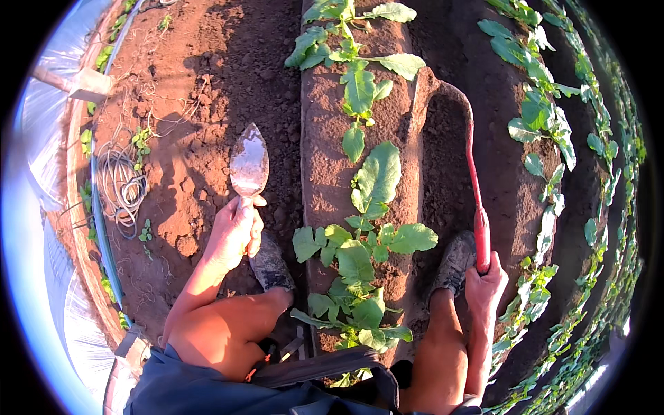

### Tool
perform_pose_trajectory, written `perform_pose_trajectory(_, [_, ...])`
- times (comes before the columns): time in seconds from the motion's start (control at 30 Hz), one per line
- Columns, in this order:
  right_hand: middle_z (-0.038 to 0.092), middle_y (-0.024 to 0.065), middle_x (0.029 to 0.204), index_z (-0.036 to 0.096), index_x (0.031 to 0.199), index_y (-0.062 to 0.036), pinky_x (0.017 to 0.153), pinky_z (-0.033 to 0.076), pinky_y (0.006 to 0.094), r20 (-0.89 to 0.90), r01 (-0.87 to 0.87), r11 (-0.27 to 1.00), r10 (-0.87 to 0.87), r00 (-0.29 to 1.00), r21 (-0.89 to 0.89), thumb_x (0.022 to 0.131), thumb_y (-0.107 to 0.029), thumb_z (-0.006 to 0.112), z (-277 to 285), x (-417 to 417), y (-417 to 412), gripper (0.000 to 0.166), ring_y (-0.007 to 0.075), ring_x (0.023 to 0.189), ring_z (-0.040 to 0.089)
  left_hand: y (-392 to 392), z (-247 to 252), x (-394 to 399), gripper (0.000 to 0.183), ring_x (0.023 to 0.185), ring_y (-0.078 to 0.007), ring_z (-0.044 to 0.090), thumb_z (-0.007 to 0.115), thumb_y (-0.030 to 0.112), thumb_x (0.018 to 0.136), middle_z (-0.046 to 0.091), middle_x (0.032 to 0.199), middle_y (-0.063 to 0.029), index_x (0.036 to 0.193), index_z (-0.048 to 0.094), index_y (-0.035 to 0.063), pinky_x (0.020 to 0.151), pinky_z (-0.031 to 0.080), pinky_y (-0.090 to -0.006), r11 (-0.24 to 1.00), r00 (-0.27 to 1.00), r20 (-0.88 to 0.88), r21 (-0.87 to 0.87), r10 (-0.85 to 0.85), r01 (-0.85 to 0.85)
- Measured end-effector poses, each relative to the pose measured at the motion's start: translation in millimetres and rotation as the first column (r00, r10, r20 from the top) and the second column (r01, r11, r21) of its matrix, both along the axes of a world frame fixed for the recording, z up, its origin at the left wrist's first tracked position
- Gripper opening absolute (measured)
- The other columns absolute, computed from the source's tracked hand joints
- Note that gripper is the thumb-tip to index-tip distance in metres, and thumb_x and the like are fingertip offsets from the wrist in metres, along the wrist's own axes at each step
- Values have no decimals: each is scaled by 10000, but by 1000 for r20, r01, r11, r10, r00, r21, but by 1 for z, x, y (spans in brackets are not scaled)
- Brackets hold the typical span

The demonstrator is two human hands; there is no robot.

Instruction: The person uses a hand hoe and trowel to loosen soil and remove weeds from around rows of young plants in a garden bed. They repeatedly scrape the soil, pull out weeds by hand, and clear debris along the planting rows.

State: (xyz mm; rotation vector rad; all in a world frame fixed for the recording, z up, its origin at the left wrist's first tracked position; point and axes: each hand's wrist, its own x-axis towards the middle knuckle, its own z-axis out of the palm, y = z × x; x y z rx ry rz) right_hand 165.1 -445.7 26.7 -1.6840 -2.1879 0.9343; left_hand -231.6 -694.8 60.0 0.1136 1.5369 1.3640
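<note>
My left hand is closed around the handle of a pointed hand trowel, its dirt-smeared metal blade facing up over the furrow. In my right hand is the red handle of a hand hoe. Its rusty curved neck bends over to a soil-caked blade, which rests at or close to the right edge of the raised bed. Between my hands runs that bed, planted with a row of lobed leafy vegetables, perhaps radish plants.
My shoes stand in the furrows, the left shoe and the right shoe astride the bed. A coil of thin hose or cord lies at left, near a blue pipe and plastic sheeting. More crop rows extend at right.
</note>
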Motion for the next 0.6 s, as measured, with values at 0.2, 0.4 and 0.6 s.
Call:
perform_pose_trajectory(0.2, [585,159,688,575,858,-51,568,477,402,5,-344,931,346,938,119,739,-19,663,20,-112,16,152,361,606,600,31,35,-13,512,439,-144,485,393,512,1044,529,702,-48,1174,538,39,408,429,-278,968,995,-45,240,92,-79])
perform_pose_trajectory(0.4, [638,135,786,589,923,-74,615,518,439,42,-460,875,459,887,153,752,-61,711,12,-146,1,210,366,698,649,14,40,-4,466,452,-143,480,440,492,1033,527,717,-49,1149,551,55,411,443,-285,976,986,-67,168,153,-140])
perform_pose_trajectory(0.6, [639,130,788,582,928,-79,619,518,446,85,-472,871,465,881,134,751,-63,713,4,-141,-1,221,366,714,652,12,33,0,483,434,-152,475,428,513,1032,527,719,-47,1159,543,62,397,432,-297,982,989,74,128,127,-136])
